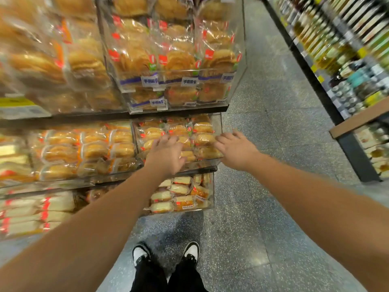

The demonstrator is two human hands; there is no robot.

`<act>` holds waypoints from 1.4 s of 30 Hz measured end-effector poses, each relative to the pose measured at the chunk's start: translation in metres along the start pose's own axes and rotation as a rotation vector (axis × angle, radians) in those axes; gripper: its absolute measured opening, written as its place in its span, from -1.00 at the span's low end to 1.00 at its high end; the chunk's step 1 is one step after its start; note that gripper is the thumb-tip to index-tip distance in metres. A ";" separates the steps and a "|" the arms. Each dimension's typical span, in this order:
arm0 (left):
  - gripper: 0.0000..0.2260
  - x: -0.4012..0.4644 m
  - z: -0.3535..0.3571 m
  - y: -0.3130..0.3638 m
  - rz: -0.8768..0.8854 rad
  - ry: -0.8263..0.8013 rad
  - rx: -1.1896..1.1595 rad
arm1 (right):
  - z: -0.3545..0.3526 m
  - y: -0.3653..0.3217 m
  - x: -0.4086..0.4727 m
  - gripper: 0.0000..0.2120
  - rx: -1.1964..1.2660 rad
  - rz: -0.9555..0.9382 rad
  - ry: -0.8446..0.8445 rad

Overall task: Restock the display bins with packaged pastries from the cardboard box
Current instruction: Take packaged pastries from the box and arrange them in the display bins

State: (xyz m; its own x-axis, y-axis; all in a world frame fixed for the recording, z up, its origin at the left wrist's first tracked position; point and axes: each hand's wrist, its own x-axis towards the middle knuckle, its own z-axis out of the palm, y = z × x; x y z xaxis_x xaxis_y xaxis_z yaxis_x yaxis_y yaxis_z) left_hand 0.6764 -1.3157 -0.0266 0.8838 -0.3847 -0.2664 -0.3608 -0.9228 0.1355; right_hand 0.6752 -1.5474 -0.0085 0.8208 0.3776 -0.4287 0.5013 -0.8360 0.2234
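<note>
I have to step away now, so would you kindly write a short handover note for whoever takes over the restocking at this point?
Left hand: fingers spread, resting on the packaged pastries in the middle clear bin at the aisle end; it grips nothing that shows.
Right hand: open, at that bin's right edge, touching the packs there.
Bins: the upper bin, the middle one and the lower bin all hold packs; the middle one looks nearly full.
Cardboard box: not in view.
Done: packs are in the middle bin, apparently being levelled.
Left: find the box, check what remains and top up any gaps.
</note>
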 end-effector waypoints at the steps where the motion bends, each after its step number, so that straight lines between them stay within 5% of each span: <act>1: -0.57 -0.018 -0.008 -0.008 -0.025 0.010 -0.027 | -0.010 -0.008 -0.008 -0.50 0.032 -0.003 -0.002; 11: -0.59 -0.222 -0.048 -0.139 -0.380 0.063 -0.359 | -0.146 -0.183 -0.017 -0.63 0.326 -0.127 -0.058; 17: -0.64 -0.384 -0.044 -0.238 -0.656 0.132 -0.670 | -0.219 -0.353 -0.006 -0.52 0.510 -0.277 -0.073; 23: -0.63 -0.576 -0.017 -0.344 -0.964 0.301 -0.810 | -0.277 -0.549 -0.004 -0.74 0.658 -0.397 -0.105; 26: -0.40 -0.659 -0.009 -0.386 -1.059 0.347 -0.846 | -0.301 -0.638 -0.007 -0.77 0.635 -0.490 -0.112; 29: -0.88 -0.727 -0.001 -0.417 -1.238 0.375 -0.867 | -0.321 -0.716 -0.004 -0.82 0.570 -0.582 -0.114; 34: -0.82 -0.805 0.009 -0.462 -1.321 0.491 -0.793 | -0.353 -0.825 0.008 -0.74 0.442 -0.737 -0.139; 42: -0.77 -0.880 0.014 -0.589 -1.434 0.449 -0.708 | -0.397 -0.980 0.072 -0.70 0.326 -0.872 -0.157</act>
State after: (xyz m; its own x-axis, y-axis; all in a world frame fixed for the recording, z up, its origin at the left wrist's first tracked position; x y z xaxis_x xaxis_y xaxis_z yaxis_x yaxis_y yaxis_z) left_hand 0.1074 -0.4345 0.1150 0.4117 0.8645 -0.2884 0.8550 -0.2568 0.4506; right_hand 0.3521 -0.5424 0.0891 0.1336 0.8842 -0.4476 0.8005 -0.3626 -0.4773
